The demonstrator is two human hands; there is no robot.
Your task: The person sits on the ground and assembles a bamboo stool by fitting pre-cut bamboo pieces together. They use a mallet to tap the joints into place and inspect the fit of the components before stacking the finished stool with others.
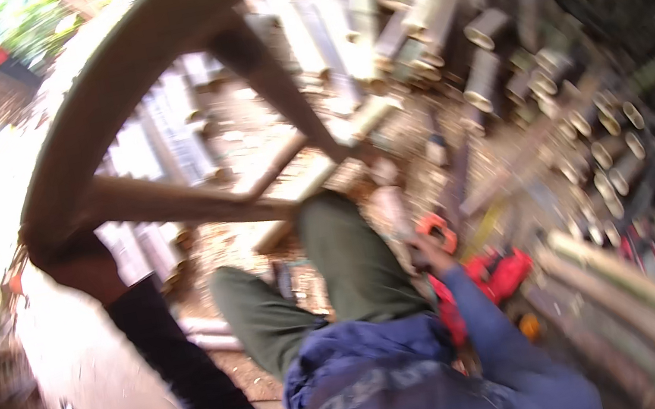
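A brown wooden frame [124, 69] looms large and close, its broad curved rim sweeping across the upper left. Straight leg-like bars [182, 202] run from the rim and meet thinner crosspieces. My left hand [79, 264] is closed round the rim's lower left end; the rim covers part of its fingers. Lower right of the frame, my right hand [431, 254] is down beside my right knee, smeared by motion, so its fingers are unclear. It is close to an orange ring-shaped object [436, 231] and a red cloth-like bundle [498, 275].
Cut bamboo tubes [489, 75] lie in heaps across the far side and right. Long bamboo poles [630, 282] rest at the lower right. Shavings cover the ground [245, 136]. A dark flat tool-like strip [457, 182] lies right of my knee. Greenery shows at the far left.
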